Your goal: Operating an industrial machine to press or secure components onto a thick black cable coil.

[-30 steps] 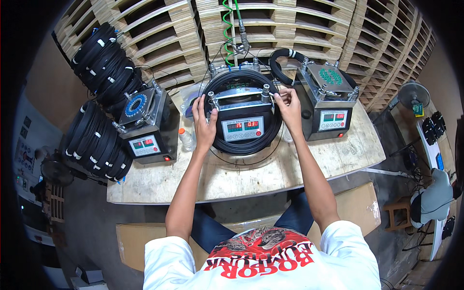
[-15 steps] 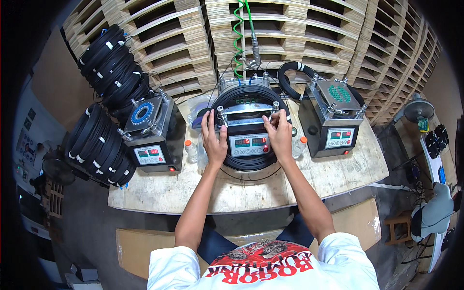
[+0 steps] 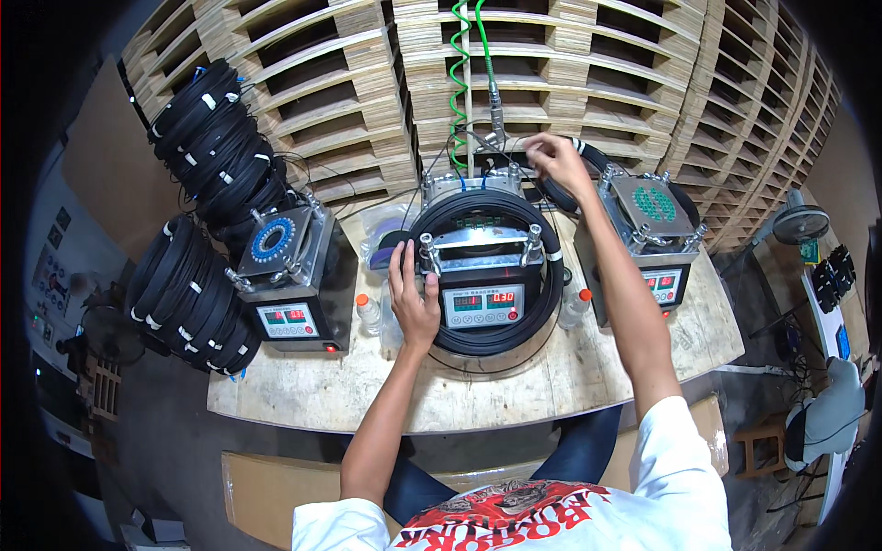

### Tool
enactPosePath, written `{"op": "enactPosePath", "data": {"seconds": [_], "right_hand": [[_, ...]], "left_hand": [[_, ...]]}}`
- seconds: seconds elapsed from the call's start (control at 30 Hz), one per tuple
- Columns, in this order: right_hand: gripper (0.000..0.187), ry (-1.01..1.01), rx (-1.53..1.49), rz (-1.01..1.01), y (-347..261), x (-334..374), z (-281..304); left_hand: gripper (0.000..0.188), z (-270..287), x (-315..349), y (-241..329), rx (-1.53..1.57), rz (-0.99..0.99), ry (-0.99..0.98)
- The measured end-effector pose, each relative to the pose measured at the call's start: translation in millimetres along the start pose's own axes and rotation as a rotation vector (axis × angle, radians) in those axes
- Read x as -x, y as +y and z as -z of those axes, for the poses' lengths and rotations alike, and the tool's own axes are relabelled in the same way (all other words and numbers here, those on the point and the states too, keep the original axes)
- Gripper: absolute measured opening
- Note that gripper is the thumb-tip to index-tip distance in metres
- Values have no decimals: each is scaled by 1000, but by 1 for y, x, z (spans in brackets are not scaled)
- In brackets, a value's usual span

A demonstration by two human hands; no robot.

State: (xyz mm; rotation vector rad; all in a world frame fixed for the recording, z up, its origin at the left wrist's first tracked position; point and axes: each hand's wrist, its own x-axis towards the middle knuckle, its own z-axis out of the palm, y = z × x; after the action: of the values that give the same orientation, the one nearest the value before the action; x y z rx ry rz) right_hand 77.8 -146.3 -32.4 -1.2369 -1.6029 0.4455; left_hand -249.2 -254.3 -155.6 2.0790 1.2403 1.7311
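Observation:
In front of me stands the middle machine, a dark box with a lit display [image 3: 483, 304] and a metal bar between two posts. A thick coil of black cable [image 3: 551, 308] encircles its front. My left hand [image 3: 416, 308] lies against the coil's left side by the left post, fingers stretched and thumb apart, gripping nothing. My right hand [image 3: 559, 168] is raised beyond the machine's back right, near a smaller black cable coil [image 3: 593, 151]. Its fingers look bent and slightly blurred; whether they hold anything is unclear. Thin dark cable loops beside it.
At left stands a machine with a blue ring [image 3: 273, 239]; at right, one with green dots [image 3: 654, 204]. Orange-capped bottles [image 3: 368, 317] flank the middle machine. Stacked black cable coils [image 3: 188, 285] rise at far left. Wooden pallets [image 3: 588, 55] and a green air hose [image 3: 487, 55] are behind.
My right hand has left the right post and moved up to the back right. My left hand stays by the left post. The numbers on the middle display have changed.

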Motion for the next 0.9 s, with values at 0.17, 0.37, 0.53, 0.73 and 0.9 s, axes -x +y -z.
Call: {"op": "enactPosePath", "data": {"seconds": [0.17, 0.37, 0.53, 0.73, 0.9], "right_hand": [[21, -590, 114, -134, 20, -29, -24], [23, -647, 241, -53, -2, -30, -47], [27, -561, 344, 167, 8, -31, -52], [25, -505, 344, 238, 10, -29, -58], [16, -570, -117, -112, -12, -28, -68]], "left_hand": [[68, -2, 1, -1, -5, 18, -13], [68, 2, 0, -4, -13, 15, -1], [68, -2, -1, 1, -22, 10, 3], [67, 1, -1, -1, -20, 0, 10], [66, 11, 1, -7, -43, -7, 17]]}}
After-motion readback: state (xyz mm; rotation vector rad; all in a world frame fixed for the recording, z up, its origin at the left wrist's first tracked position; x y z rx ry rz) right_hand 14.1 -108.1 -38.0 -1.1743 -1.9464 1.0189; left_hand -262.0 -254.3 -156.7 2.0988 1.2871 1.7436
